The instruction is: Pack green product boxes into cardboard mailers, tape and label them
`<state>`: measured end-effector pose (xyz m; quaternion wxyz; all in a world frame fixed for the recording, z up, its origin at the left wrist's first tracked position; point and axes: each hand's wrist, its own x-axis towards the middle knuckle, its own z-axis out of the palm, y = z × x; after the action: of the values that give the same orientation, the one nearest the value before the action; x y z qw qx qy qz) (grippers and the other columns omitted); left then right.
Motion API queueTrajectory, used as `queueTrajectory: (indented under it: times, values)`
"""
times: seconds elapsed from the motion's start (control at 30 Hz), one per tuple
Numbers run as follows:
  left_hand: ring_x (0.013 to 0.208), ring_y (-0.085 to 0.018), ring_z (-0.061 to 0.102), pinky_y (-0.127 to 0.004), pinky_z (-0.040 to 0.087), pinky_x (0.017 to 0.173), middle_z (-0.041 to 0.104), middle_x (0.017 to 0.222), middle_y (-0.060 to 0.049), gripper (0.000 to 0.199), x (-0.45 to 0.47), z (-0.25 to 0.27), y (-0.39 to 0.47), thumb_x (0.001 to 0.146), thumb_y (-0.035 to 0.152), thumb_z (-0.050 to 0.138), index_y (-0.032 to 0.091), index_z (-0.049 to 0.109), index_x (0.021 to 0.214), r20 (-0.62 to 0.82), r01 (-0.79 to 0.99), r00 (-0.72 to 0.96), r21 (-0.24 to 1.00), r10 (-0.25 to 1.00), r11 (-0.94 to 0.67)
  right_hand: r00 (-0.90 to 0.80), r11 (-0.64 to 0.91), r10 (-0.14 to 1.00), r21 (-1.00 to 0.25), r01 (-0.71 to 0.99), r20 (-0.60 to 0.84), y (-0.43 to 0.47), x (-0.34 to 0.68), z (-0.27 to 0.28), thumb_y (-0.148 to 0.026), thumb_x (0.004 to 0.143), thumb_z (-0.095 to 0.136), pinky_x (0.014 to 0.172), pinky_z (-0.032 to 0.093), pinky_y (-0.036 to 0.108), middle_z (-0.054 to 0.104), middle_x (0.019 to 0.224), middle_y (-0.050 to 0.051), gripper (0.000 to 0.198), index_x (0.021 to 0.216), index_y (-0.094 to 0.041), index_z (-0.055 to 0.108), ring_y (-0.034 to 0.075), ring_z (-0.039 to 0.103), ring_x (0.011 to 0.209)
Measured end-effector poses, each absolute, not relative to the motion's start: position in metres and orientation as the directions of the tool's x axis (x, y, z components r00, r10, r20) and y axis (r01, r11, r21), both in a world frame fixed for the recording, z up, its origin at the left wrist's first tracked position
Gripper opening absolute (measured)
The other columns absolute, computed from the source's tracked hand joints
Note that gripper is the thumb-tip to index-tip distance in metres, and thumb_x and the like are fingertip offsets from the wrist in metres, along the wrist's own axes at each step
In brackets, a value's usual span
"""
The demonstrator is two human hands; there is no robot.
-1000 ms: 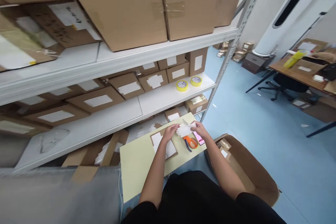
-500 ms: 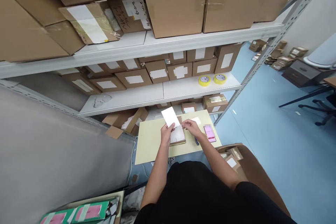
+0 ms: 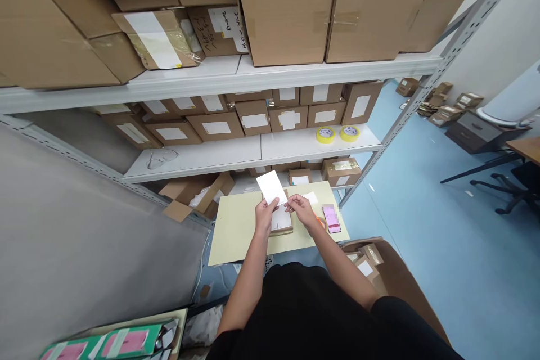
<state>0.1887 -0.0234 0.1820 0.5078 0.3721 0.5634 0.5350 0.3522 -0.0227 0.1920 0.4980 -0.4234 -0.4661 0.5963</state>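
My left hand grips a white sheet, about the size of a label, by its lower edge with the thumb on top. My right hand is closed in a pinch at the sheet's lower right corner. Below both hands lies a small cardboard box with a white paper on its top, partly covered by the hands and the sheet. Another white paper lies just beyond my right hand. Beside my right wrist is a roll of tape, partly hidden by the arm.
A pale yellow table carries these things and a phone with a pink screen. Shelving behind it holds labelled boxes and two yellow tape rolls. An open carton stands left, a large box of parcels right.
My right hand has come in to the sheet's lower right corner, from slightly apart. The left hand still grips the sheet. The view has shifted slightly.
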Motion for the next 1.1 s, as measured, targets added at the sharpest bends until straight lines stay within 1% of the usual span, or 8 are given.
queueTrajectory:
  times: [0.07,0.2,0.33,0.57,0.83,1.1]
  values:
    - [0.1,-0.027,0.074,-0.037,0.059,0.085,0.079,0.11,-0.015,0.055,0.19,0.185,-0.024,0.073,0.056,0.083,0.013,0.079,0.106,-0.192,-0.164,-0.203,0.973,0.96,0.159,-0.155,-0.074,0.987,-0.975,-0.211,-0.041,-0.023,0.351,0.191,-0.049,0.083,0.07,0.068,0.05,0.029,0.076,0.082,0.003,0.027,0.085,-0.023,0.064,0.017,0.068,0.068]
    - [0.092,-0.024,0.074,-0.034,0.056,0.08,0.079,0.107,-0.015,0.054,0.194,0.191,-0.027,0.065,0.051,0.09,0.012,0.079,0.102,-0.244,-0.311,-0.21,0.935,0.947,0.172,-0.19,-0.07,0.981,-0.969,-0.237,-0.025,-0.025,0.35,0.194,-0.052,0.085,0.071,0.068,0.05,0.03,0.076,0.085,0.003,0.03,0.088,-0.023,0.065,0.017,0.068,0.068]
    - [0.087,-0.021,0.073,-0.033,0.055,0.08,0.08,0.104,-0.015,0.053,0.194,0.196,-0.028,0.061,0.047,0.094,0.012,0.079,0.097,-0.252,-0.388,-0.23,0.91,0.94,0.149,-0.192,-0.055,0.981,-0.963,-0.262,-0.003,-0.025,0.35,0.197,-0.049,0.084,0.075,0.067,0.049,0.029,0.077,0.085,0.003,0.027,0.087,-0.022,0.068,0.016,0.068,0.069]
    - [0.084,-0.021,0.072,-0.033,0.053,0.077,0.08,0.097,-0.014,0.051,0.192,0.202,-0.029,0.06,0.047,0.094,0.012,0.08,0.094,-0.225,-0.358,-0.234,0.924,0.946,0.131,-0.193,-0.053,0.981,-0.963,-0.265,0.0,-0.024,0.345,0.198,-0.046,0.083,0.076,0.064,0.046,0.029,0.075,0.081,0.002,0.025,0.084,-0.023,0.067,0.016,0.066,0.066]
    - [0.081,-0.02,0.071,-0.032,0.052,0.078,0.08,0.095,-0.012,0.05,0.189,0.211,-0.032,0.061,0.047,0.093,0.011,0.08,0.094,-0.188,-0.321,-0.257,0.942,0.948,0.099,-0.172,-0.048,0.985,-0.964,-0.262,-0.002,-0.027,0.345,0.201,-0.045,0.084,0.074,0.063,0.045,0.028,0.076,0.086,0.003,0.023,0.084,-0.022,0.067,0.015,0.065,0.065]
    - [0.078,-0.019,0.07,-0.032,0.052,0.076,0.079,0.09,-0.011,0.049,0.19,0.216,-0.034,0.061,0.047,0.093,0.011,0.08,0.091,-0.185,-0.302,-0.257,0.948,0.949,0.103,-0.17,-0.054,0.985,-0.964,-0.26,-0.009,-0.027,0.344,0.203,-0.044,0.083,0.075,0.062,0.045,0.028,0.075,0.082,0.002,0.024,0.082,-0.022,0.065,0.015,0.064,0.063]
